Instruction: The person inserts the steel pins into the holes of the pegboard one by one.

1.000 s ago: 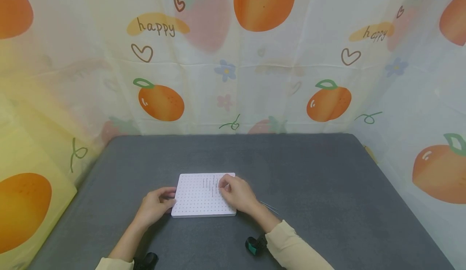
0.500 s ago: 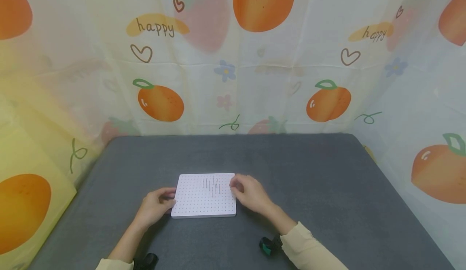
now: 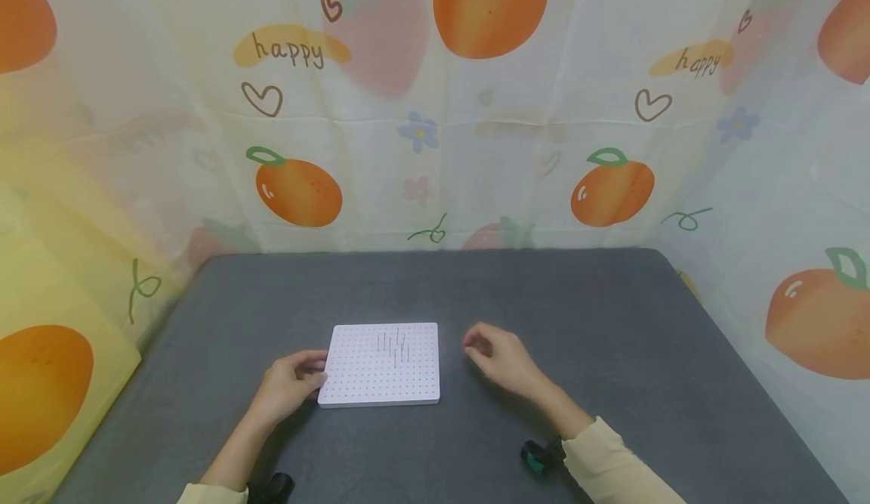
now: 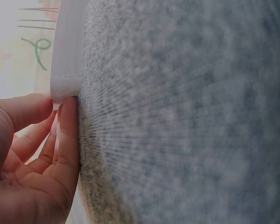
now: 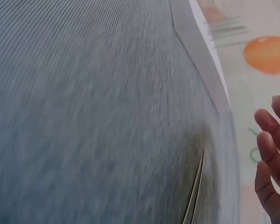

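Observation:
A white pegboard with rows of small holes lies flat on the table. Several thin metal needle-like pins stand in its upper right part, some slightly tilted. My left hand holds the board's left edge, thumb at the upper edge and fingers below in the left wrist view. To the right of the board, my right hand hovers over the table, fingers loosely bent, nothing visible between them. Beneath it, two thin pins lie on the table in the right wrist view; in the head view the arm hides them.
The dark grey table extends around the board on all sides. A patterned cloth curtain with orange prints hangs behind the table and along both sides. Black wrist devices sit below the hands near the sleeves.
My right hand has left the pins on the board and moved right, past the board's right edge. The left hand stays at the left edge.

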Tool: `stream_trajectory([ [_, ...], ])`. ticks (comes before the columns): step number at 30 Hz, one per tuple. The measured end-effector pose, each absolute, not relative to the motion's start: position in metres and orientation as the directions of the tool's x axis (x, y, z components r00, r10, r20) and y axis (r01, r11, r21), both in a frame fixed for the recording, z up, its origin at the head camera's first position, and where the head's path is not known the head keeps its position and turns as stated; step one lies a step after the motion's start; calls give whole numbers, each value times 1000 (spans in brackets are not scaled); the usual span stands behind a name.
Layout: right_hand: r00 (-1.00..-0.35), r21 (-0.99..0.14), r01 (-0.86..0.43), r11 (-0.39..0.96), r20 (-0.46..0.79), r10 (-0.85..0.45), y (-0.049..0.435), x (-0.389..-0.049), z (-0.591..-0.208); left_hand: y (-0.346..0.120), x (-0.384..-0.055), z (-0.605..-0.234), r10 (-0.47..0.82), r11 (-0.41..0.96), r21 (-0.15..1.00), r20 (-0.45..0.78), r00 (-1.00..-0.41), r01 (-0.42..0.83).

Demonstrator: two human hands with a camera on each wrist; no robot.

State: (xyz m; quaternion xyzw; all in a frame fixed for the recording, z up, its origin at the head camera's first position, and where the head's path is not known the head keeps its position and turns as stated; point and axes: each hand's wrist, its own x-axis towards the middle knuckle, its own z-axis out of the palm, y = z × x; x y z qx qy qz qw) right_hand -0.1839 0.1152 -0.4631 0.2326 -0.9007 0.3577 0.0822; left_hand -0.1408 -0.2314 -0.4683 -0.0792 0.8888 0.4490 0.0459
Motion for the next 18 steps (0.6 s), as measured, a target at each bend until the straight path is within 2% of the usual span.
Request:
stream_trajectory([
  [8,-880,-630,-470,618,285,-379,143,-181,-468,-231,-142,-469,-105,588,788,-149,-983,-182],
  [18,-837,-610,-517,600,215,-503,167,-174,-477,-232,-142,-471,-103,591,787,-144,-984,-177],
])
